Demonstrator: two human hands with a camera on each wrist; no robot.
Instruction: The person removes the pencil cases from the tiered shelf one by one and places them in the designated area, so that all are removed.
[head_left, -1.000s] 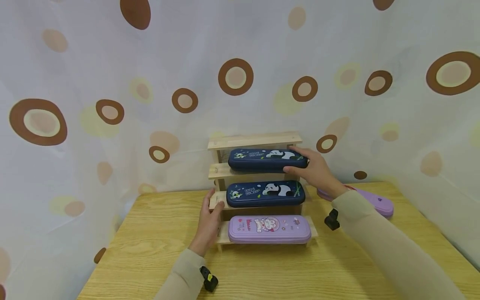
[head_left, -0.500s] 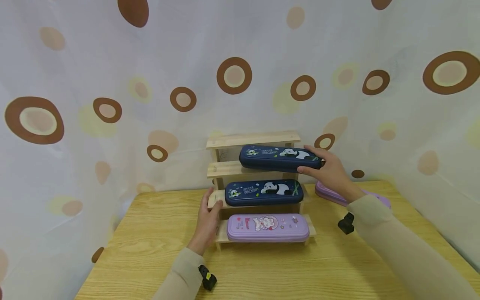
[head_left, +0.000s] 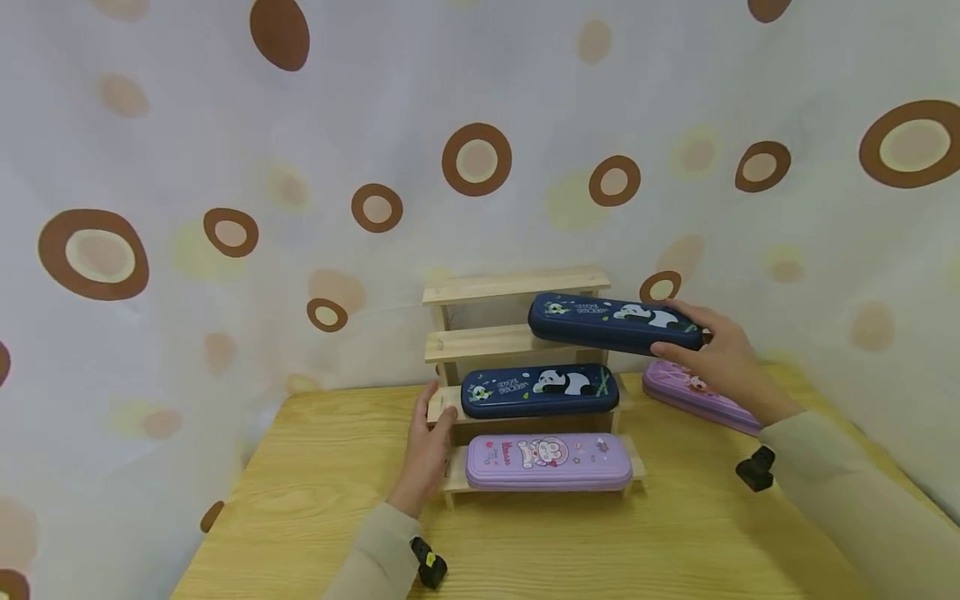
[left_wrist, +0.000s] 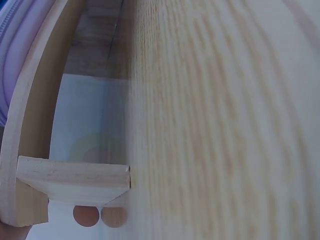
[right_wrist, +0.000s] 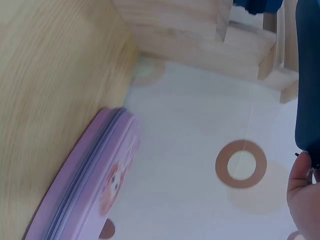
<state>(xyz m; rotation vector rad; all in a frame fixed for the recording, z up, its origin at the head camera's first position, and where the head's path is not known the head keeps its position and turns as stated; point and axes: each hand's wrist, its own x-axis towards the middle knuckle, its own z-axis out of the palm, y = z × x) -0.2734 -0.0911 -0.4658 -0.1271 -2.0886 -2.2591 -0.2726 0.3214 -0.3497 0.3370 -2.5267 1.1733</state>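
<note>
My right hand point(head_left: 712, 358) grips the right end of a dark blue panda pencil case point(head_left: 600, 332), held level with the rack's second-highest step and reaching past its right side. In the right wrist view, the thumb and this blue case point(right_wrist: 307, 90) show at the right edge. My left hand point(head_left: 427, 446) holds the left end of the wooden stepped rack point(head_left: 480, 342) at its second-lowest step. Another blue panda pencil case point(head_left: 540, 392) lies on that step. On the lowest step rests a lilac rabbit pencil case point(head_left: 551, 462).
A second lilac pencil case point(head_left: 693, 396) lies on the wooden table point(head_left: 315, 500) right of the rack, partly hidden behind my right hand. Behind the table hangs a white curtain point(head_left: 300, 150) patterned with brown circles. The rack's top step point(head_left: 517, 285) is bare.
My right hand has lifted the blue panda pencil case off the second-highest step and carried it right. More of the lilac case on the table now shows. My left hand stays on the rack.
</note>
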